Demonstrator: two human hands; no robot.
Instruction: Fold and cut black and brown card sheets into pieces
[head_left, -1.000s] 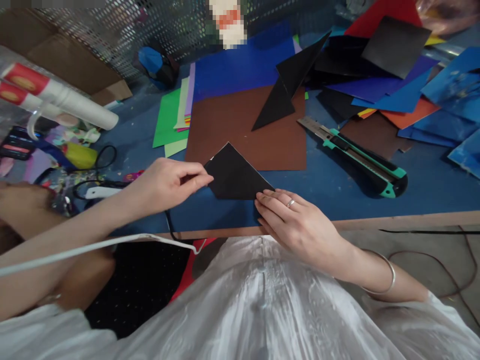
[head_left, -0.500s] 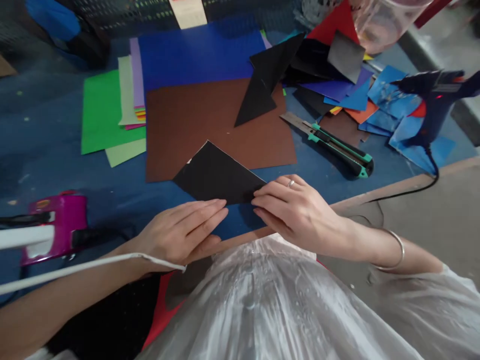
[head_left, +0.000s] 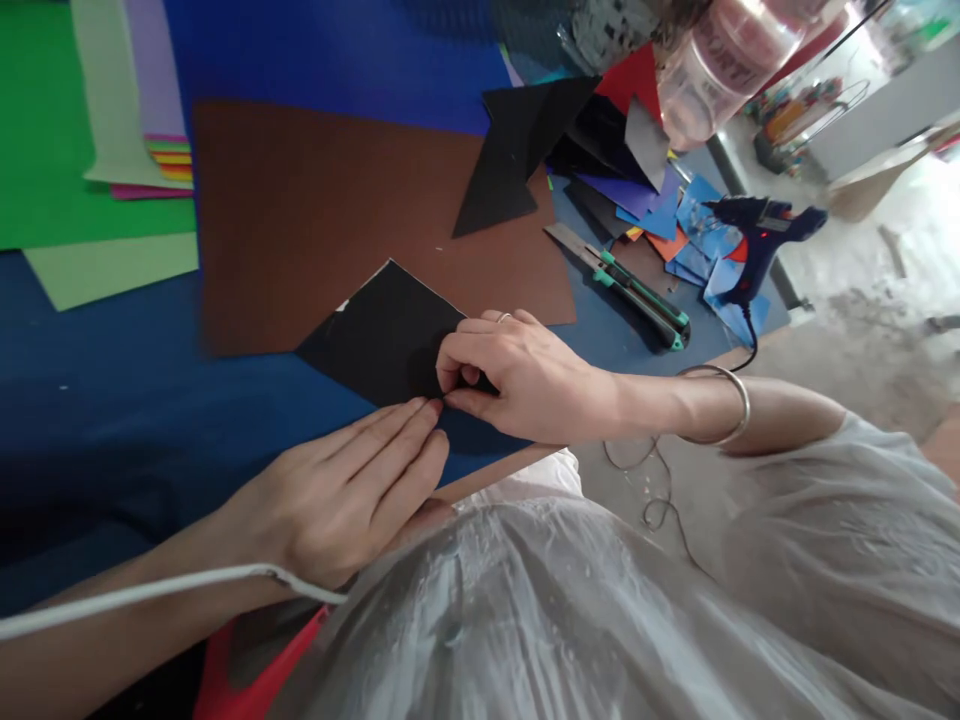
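A black craft sheet [head_left: 386, 330] with a pointed top lies across the lower edge of a brown sheet [head_left: 315, 220]. White edging shows along its upper cut sides. My left hand [head_left: 352, 480] rests along the sheet's near edge, fingers stretched out with the tips touching it. My right hand [head_left: 517, 370] pinches that near edge between thumb and curled index finger, just beside the left fingertips. The sheet's right end is hidden under my right hand. A green-and-black utility knife [head_left: 626, 298] with its blade out lies beyond the right hand.
More black pieces [head_left: 517, 150] lie on the brown sheet near blue scraps [head_left: 709, 220]. A glue gun [head_left: 761, 245] stands at the table's right edge, its cord hanging down. Green sheets [head_left: 60, 150] are at left; a clear plastic container [head_left: 720, 80] stands at the back right.
My right hand has curled from flat fingers into a pinch and shifted left along the near edge, meeting the left fingertips. The camera view has turned toward the right.
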